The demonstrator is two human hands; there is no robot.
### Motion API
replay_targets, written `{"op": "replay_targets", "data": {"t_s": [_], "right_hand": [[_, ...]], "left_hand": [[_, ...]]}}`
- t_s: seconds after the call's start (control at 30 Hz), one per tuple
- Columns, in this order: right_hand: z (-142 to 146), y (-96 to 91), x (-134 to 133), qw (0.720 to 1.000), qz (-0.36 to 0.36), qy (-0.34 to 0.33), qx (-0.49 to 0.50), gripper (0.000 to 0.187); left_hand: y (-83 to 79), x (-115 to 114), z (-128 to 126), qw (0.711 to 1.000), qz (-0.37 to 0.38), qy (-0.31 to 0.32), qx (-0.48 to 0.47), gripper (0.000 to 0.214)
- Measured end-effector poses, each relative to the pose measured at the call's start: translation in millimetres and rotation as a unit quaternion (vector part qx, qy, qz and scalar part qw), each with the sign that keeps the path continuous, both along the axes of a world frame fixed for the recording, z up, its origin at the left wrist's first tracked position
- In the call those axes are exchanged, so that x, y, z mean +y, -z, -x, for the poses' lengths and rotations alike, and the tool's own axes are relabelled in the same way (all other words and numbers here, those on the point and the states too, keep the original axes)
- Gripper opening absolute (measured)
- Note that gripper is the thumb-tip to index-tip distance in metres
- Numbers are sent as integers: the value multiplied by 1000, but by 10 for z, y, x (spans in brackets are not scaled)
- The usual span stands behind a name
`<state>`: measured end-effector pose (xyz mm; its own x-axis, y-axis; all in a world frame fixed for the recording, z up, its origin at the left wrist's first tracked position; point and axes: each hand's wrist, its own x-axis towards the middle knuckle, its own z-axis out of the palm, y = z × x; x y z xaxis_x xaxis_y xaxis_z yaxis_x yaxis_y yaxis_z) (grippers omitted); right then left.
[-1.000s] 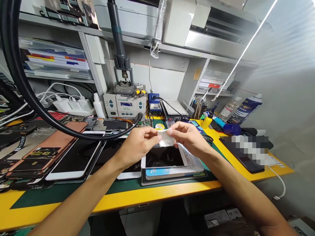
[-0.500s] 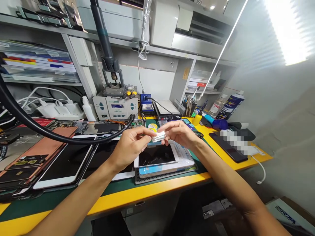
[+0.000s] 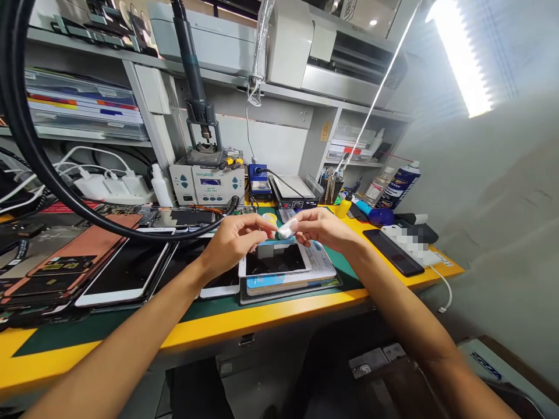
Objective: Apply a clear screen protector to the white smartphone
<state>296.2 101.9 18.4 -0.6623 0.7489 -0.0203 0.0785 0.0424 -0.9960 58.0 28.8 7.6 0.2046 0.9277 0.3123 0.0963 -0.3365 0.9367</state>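
A small white folded pad, perhaps tissue or cloth [image 3: 287, 229], is pinched between the thumb and fingers of my right hand [image 3: 321, 227]. My left hand [image 3: 238, 237] is just left of it, thumb and forefinger slightly apart, its fingertips close to the pad's edge. Whether they touch it is hard to see. Below both hands lies a white-framed tablet [image 3: 277, 260] with a dark screen, resting on a blue-and-white box [image 3: 321, 265]. The pad's exact material cannot be made out.
Several tablets, including a white one [image 3: 124, 267], lie to the left beside a copper-coloured opened panel [image 3: 94, 244]. A thick black hose [image 3: 87, 215] loops in front of the grey soldering station [image 3: 207, 185]. At right are a dark phone [image 3: 395, 253] and a blue spray can [image 3: 400, 185].
The pad has turned and looks more bunched in my right fingers. My left fingers, which gripped its edge, have loosened. The whole view has shifted slightly.
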Motion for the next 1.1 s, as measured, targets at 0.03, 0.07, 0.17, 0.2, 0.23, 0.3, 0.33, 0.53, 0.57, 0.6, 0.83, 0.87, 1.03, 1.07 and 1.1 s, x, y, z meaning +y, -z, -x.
{"op": "replay_targets", "data": {"t_s": [0.03,0.07,0.17,0.2,0.23,0.3,0.33,0.53,0.57,0.6,0.83,0.87,1.03,1.07,1.1], "right_hand": [[-88,-40,-19,1000,-6,-3,-16,25],[-174,-88,-41,999,-13,-10,-38,26],[-337,-243,-102,972,-96,-69,-203,27],[-346,-283,-119,952,-145,-80,-257,26],[-334,-310,-135,930,-196,-86,-299,25],[-268,-322,-170,894,-277,-78,-343,23],[-230,-310,-190,881,-308,-63,-354,24],[-215,-141,-419,777,-505,46,-372,22],[-241,-107,-482,768,-525,52,-363,24],[-265,-69,-553,762,-541,61,-351,27],[-356,285,-943,762,-504,31,-407,56],[-365,322,-956,767,-494,33,-409,58],[-366,378,-977,777,-483,43,-401,58],[-357,375,-985,777,-483,43,-403,58],[-347,372,-994,774,-485,44,-405,59]], "left_hand": [[0,-6,3,1000,-7,-8,-12,22],[-5,-14,4,999,-13,-20,-25,23],[-38,-39,9,998,-18,-51,-41,23],[-50,-43,11,997,-20,-58,-39,22],[-59,-41,15,997,-22,-65,-34,21],[-61,-19,28,996,-25,-76,-24,21],[-54,0,38,996,-26,-81,-21,21],[12,113,115,993,-34,-109,-19,22],[13,118,122,993,-36,-112,-17,21],[12,118,125,993,-39,-114,-16,21],[3,79,101,992,-49,-117,0,20],[5,76,98,992,-48,-116,4,20],[3,76,102,991,-57,-118,36,20],[2,78,107,990,-59,-118,42,21],[3,80,112,989,-62,-121,51,21]]}}
